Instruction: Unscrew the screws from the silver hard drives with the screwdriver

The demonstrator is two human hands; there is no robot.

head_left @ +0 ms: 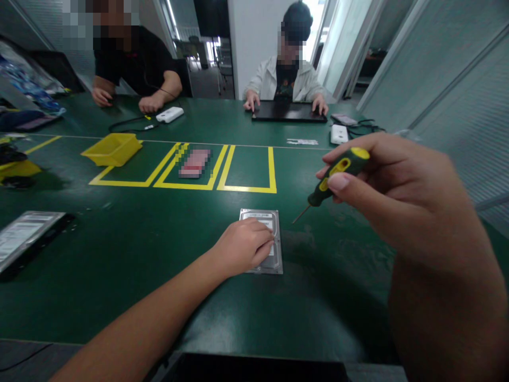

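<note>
A silver hard drive lies flat on the green table in front of me. My left hand rests on top of it, fingers curled over its label, covering most of its left half. My right hand is raised to the right of the drive and holds a small screwdriver with a black and yellow handle. Its thin metal tip points down and left, hovering just right of the drive's upper right corner, apart from it.
Another hard drive lies at the left edge. A yellow bin and yellow tape boxes mark the middle. Two people sit across the table, one with hands on a black laptop. White devices and cables lie near them.
</note>
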